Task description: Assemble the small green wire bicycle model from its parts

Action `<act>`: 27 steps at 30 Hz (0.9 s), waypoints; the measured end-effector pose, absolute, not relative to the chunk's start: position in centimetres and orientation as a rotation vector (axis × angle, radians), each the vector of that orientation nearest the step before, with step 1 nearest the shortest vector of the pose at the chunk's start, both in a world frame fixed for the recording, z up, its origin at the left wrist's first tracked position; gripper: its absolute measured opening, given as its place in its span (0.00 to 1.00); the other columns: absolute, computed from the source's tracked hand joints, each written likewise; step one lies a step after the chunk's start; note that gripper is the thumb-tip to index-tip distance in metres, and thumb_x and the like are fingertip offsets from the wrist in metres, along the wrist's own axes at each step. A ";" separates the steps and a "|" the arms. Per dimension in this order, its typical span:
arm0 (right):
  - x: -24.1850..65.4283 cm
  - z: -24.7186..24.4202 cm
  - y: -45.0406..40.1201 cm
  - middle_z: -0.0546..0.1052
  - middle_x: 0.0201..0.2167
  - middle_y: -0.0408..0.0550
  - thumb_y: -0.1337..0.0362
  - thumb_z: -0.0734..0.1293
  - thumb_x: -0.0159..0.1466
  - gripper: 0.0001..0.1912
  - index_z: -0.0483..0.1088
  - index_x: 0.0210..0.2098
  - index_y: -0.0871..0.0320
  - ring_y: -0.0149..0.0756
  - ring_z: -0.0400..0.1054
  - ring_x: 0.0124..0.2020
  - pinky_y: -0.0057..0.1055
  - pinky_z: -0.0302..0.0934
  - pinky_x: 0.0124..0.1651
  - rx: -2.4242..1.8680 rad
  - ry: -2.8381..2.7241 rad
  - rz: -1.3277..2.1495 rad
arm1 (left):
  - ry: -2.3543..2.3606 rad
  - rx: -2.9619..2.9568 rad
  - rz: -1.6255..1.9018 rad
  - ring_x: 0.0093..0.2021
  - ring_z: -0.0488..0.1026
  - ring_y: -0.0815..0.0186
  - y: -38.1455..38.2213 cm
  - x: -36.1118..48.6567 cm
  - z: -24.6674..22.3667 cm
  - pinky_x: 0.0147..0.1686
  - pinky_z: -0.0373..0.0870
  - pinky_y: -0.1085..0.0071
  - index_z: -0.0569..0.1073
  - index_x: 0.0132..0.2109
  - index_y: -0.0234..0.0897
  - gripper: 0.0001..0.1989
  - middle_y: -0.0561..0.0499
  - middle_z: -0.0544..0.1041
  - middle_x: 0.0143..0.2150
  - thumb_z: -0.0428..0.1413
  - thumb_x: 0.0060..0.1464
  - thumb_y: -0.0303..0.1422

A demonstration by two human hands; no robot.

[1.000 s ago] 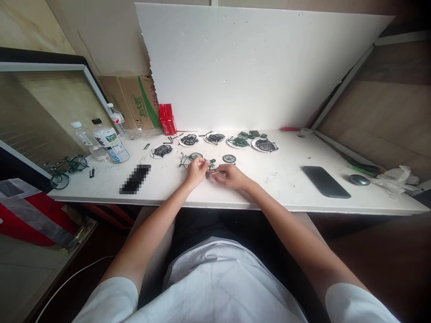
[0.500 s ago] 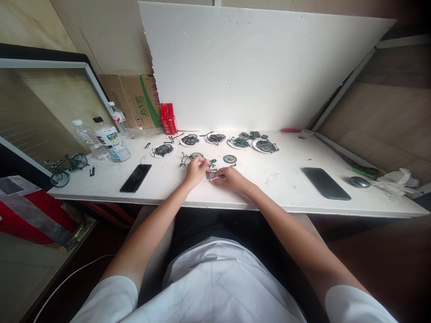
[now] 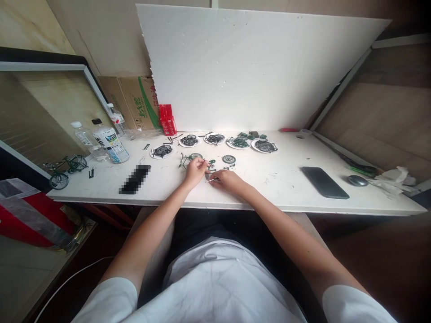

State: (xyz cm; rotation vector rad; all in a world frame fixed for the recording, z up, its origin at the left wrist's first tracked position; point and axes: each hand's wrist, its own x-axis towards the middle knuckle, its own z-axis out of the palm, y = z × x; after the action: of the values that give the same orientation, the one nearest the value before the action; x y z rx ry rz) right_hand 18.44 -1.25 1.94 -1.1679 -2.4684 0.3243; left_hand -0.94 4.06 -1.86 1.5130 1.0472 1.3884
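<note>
My left hand [image 3: 195, 172] is closed in a pinch at a small green model bicycle part [image 3: 212, 161], whose exact kind I cannot make out. Between the hands, low over the table, sits another small dark part [image 3: 207, 176], partly hidden by fingers. A thin, pale metal rod [image 3: 210, 181] sticks out leftward from the closed fingers of my right hand [image 3: 229, 181]. Just behind the left hand lies a green model bicycle frame [image 3: 183, 160] with a wheel [image 3: 195, 156]. A loose spoked wheel [image 3: 229, 159] lies beyond the right hand, with tiny parts [image 3: 230, 166] near it.
Several white plates of bicycle parts [image 3: 266, 146] line the back of the table [image 3: 283, 179]. An assembled model bicycle [image 3: 69, 168] and bottles [image 3: 111, 143] stand at left. A blurred-out dark object [image 3: 135, 179] lies left; a dark phone-like slab [image 3: 325, 182] and mouse [image 3: 357, 181] lie right.
The rod's tip and my right hand have shifted slightly left, closer to the left hand. My left hand stays nearly where it was. The whole view has moved a little.
</note>
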 end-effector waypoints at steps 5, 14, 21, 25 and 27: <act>19.0 2.0 -0.9 0.84 0.39 0.57 0.61 0.68 0.73 0.10 0.79 0.46 0.60 0.40 0.74 0.33 0.31 0.59 0.37 -1.176 -2.439 0.426 | 1.033 1.485 1.386 0.30 0.84 0.59 4.0 -0.8 -1.9 0.27 0.72 0.70 0.69 0.38 0.40 0.19 0.45 0.84 0.39 0.65 0.61 0.49; 20.9 1.5 1.0 0.73 0.30 0.45 0.52 0.62 0.74 0.15 0.68 0.38 0.56 0.35 0.62 0.28 0.33 0.54 0.33 -1.180 -1.996 0.640 | 1.022 1.372 1.138 0.22 0.79 0.66 3.3 -0.8 -0.5 0.23 0.65 0.73 0.75 0.44 0.34 0.24 0.47 0.82 0.30 0.68 0.59 0.52; 20.5 0.7 1.3 0.68 0.27 0.43 0.51 0.64 0.72 0.14 0.66 0.36 0.55 0.36 0.60 0.28 0.35 0.54 0.35 -1.162 -1.876 0.658 | 0.904 1.298 1.142 0.33 0.84 0.63 2.7 -0.7 0.4 0.31 0.69 0.72 0.79 0.46 0.31 0.26 0.43 0.85 0.36 0.76 0.48 0.44; 20.5 0.4 1.7 0.70 0.28 0.44 0.51 0.64 0.72 0.14 0.68 0.40 0.55 0.36 0.59 0.27 0.36 0.55 0.34 -1.124 -1.812 0.657 | 0.916 1.311 1.150 0.38 0.85 0.59 2.7 -0.6 0.2 0.35 0.71 0.70 0.82 0.45 0.29 0.25 0.40 0.86 0.38 0.76 0.48 0.44; 20.5 0.2 1.8 0.72 0.30 0.46 0.50 0.64 0.73 0.14 0.69 0.40 0.55 0.37 0.60 0.28 0.36 0.56 0.35 -1.095 -1.799 0.641 | 0.911 1.286 1.142 0.41 0.86 0.57 2.7 -0.5 0.1 0.38 0.72 0.69 0.83 0.42 0.29 0.25 0.39 0.87 0.39 0.75 0.48 0.46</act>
State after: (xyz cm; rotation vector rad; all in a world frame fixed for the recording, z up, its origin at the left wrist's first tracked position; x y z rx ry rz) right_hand 20.48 1.78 0.17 -1.0949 -1.7992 0.6414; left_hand -0.54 2.71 0.10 1.2859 0.9114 1.1425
